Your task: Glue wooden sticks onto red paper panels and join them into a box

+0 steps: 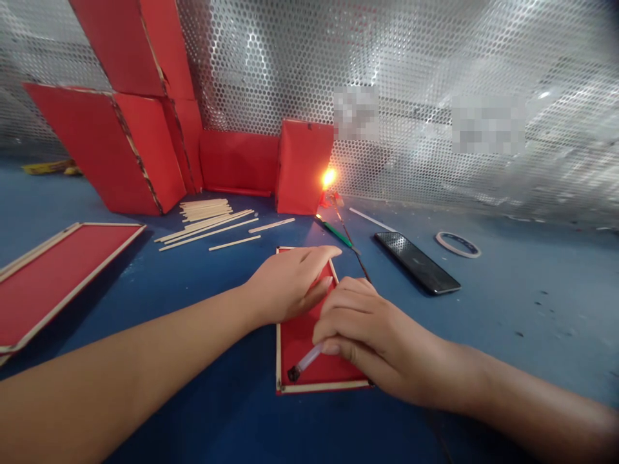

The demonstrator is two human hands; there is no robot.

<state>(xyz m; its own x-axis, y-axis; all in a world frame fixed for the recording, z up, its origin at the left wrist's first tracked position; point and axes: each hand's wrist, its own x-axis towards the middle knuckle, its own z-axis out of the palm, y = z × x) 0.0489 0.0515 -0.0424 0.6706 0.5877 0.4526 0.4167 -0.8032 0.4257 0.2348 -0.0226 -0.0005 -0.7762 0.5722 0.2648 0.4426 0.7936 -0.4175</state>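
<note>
My right hand is closed around a translucent glue stick, whose blackened tip points down toward the panel's near left corner. Beneath both hands lies a small red panel edged with thin wooden strips. My left hand rests over the far part of this panel, its thumb and forefinger stretched out and apart near the right edge strip. The other left fingers are mostly hidden. Whether the glue stick's tip touches the panel, I cannot tell.
Behind my hands burns a flame, close to a green-handled knife. Loose wooden sticks lie left, near red boxes. A larger edged panel is far left. At right are a phone and tape roll.
</note>
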